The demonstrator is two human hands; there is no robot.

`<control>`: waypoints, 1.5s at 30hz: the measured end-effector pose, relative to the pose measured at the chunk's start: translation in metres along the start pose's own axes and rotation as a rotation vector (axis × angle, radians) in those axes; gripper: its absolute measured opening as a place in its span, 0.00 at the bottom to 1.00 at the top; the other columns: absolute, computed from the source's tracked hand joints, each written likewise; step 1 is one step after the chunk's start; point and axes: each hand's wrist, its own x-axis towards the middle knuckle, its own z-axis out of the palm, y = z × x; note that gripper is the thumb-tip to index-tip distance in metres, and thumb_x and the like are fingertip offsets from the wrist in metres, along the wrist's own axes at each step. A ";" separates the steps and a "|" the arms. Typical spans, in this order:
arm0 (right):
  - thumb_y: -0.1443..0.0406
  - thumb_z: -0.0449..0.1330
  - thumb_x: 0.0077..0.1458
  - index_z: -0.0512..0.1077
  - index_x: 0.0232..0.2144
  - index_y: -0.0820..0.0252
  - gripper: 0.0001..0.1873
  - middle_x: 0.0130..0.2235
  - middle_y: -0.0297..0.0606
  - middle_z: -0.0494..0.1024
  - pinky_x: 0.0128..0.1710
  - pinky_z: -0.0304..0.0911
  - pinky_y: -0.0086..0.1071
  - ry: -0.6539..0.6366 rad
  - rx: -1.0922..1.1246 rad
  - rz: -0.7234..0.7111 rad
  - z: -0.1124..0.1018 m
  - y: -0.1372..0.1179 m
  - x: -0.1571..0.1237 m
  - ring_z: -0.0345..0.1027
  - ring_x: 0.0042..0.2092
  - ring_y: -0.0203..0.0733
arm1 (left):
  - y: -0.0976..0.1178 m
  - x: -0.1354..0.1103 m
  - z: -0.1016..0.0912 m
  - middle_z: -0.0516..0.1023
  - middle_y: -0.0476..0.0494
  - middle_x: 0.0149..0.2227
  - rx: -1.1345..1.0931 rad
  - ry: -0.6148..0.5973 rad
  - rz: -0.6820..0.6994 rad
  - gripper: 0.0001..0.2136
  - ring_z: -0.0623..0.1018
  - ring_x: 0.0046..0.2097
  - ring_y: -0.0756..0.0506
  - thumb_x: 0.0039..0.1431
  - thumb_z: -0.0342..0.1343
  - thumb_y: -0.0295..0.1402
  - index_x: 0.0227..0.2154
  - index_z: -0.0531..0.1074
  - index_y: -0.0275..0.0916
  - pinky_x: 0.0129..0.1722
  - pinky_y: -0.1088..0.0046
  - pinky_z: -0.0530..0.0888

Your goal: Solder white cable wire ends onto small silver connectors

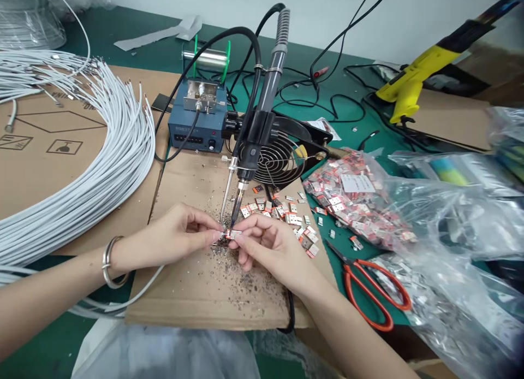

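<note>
Under the tip of a mounted soldering iron [246, 158], my two hands meet over a cardboard sheet [184, 291]. My right hand [272, 248] pinches a small metal USB connector [234, 234] with a red-orange part. Close against its other end, my left hand [180, 231] is closed, thumb on fingers. A white cable [143, 296] runs up toward that hand and passes out of sight beneath it, so its end looks to be in the pinch. A thin metal feed tube [227, 190] reaches down beside the iron's tip. Dark solder crumbs lie around and below the fingers.
Several loose USB connectors [293, 219] lie right of the iron. Beyond are a bag of connectors [352, 199] and red-handled scissors [368, 291]. A blue solder feeder [192, 125] with a solder spool [208, 59] stands behind. Bundled white cables [118, 149] fill the left; a yellow heat gun [426, 67] stands back right.
</note>
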 end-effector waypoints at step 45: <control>0.69 0.60 0.48 0.67 0.31 0.71 0.08 0.26 0.38 0.75 0.16 0.56 0.12 0.053 0.084 -0.006 0.004 -0.009 -0.001 0.60 0.19 0.21 | 0.005 -0.001 -0.005 0.59 0.56 0.16 0.051 -0.048 -0.075 0.12 0.58 0.16 0.61 0.56 0.52 0.37 0.33 0.72 0.32 0.13 0.90 0.55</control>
